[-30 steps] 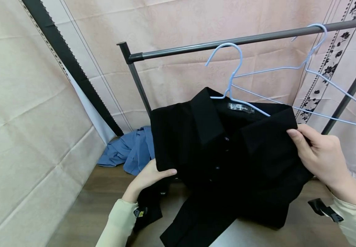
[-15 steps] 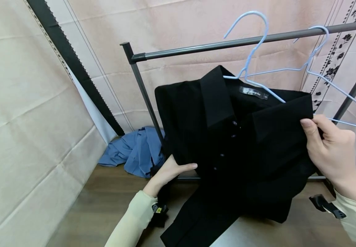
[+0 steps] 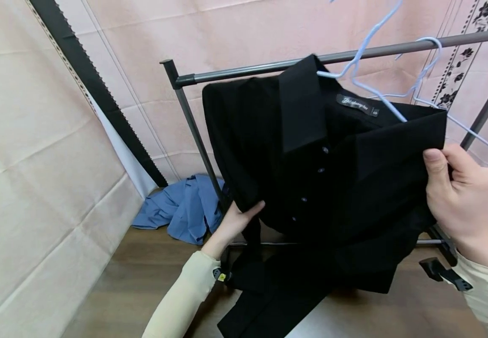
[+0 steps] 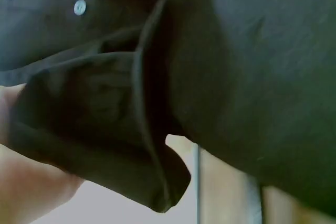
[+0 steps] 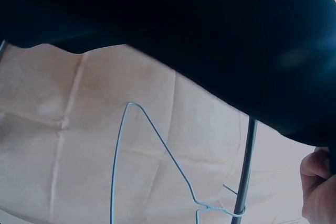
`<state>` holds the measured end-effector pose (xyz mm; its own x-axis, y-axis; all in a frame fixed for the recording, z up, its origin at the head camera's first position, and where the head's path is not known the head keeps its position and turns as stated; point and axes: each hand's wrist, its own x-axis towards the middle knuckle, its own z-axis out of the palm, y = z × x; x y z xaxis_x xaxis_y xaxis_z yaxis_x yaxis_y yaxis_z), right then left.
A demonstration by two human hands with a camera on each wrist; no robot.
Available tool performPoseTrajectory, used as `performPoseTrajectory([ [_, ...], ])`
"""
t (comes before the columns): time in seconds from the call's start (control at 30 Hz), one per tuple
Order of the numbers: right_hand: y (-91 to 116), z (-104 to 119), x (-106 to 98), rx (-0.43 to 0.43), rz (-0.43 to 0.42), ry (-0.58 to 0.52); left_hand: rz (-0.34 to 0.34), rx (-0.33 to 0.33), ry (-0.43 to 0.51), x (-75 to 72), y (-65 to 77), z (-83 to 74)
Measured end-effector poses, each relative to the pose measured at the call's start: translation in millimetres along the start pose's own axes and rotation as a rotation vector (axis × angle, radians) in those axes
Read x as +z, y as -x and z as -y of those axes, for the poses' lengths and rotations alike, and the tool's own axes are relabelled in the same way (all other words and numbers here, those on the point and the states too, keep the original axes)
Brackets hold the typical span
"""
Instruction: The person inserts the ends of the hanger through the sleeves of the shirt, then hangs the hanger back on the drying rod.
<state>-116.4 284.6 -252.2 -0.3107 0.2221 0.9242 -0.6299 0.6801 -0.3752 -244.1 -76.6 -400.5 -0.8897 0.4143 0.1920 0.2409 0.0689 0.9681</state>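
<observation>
A black button-up shirt (image 3: 303, 183) hangs between both hands, with a light blue wire hanger (image 3: 370, 35) inside its collar. The hanger's hook rises past the rail (image 3: 244, 71), its top beyond the head view's upper edge. My right hand (image 3: 463, 192) pinches the shoulder at the shirt's right side, thumb in front and fingertips hidden behind the cloth. At the lower left, my left hand (image 3: 241, 218) holds a fold of the shirt with its thumb on top, its other fingers hidden. The left wrist view shows the black fabric (image 4: 79, 114) over that hand.
A second light blue hanger (image 3: 433, 65) hangs on the rail to the right, partly behind the shirt. A crumpled blue garment (image 3: 189, 206) lies at the rack's left foot, on the wooden surface (image 3: 112, 281). Pale curtain cloth (image 3: 66, 155) surrounds the rack.
Both hands have lifted the shirt and hanger up and to the right, so the collar now overlaps the rail. The hanger's hook has risen from beside the rail to above it.
</observation>
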Motion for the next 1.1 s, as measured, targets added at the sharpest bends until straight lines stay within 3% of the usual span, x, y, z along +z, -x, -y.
performPoseTrajectory([
  [0.1, -6.2, 0.7, -0.8, 0.043, -0.063, -0.068, -0.137, 0.042, 0.039, -17.8, -3.6, -16.7],
  [0.2, -14.0, 4.9, 1.1, 0.082, -0.126, -0.166, -0.276, 0.149, 0.142, -38.2, -4.7, -38.0],
  [0.33, -23.8, 12.6, 5.9, 0.100, -0.147, -0.235, -0.347, 0.289, 0.273, -58.8, -3.4, -61.9],
  [0.43, -29.7, 17.7, 10.9, 0.082, -0.154, -0.238, -0.353, 0.315, 0.287, -68.4, -0.7, -71.4],
  [0.5, -32.0, 19.4, 13.9, 0.068, -0.151, -0.242, -0.340, 0.280, 0.248, -72.0, 0.5, -71.8],
  [0.57, -32.3, 18.4, 14.7, 0.056, -0.133, -0.234, -0.305, 0.204, 0.192, -72.9, 1.4, -66.7],
  [0.73, -29.0, 1.8, 9.3, 0.020, -0.021, -0.133, -0.168, 0.001, 0.004, -65.3, 4.9, -38.1],
  [0.83, -27.4, -12.3, 5.1, -0.022, 0.043, -0.049, -0.081, -0.085, -0.064, -56.9, 9.1, -20.4],
  [0.93, -27.2, -24.1, 0.6, -0.074, 0.089, 0.046, -0.005, -0.140, -0.094, -48.8, 12.6, -6.8],
  [1.1, -29.4, -38.2, -6.4, -0.122, 0.158, 0.218, 0.085, -0.163, -0.106, -36.9, 12.2, 5.1],
])
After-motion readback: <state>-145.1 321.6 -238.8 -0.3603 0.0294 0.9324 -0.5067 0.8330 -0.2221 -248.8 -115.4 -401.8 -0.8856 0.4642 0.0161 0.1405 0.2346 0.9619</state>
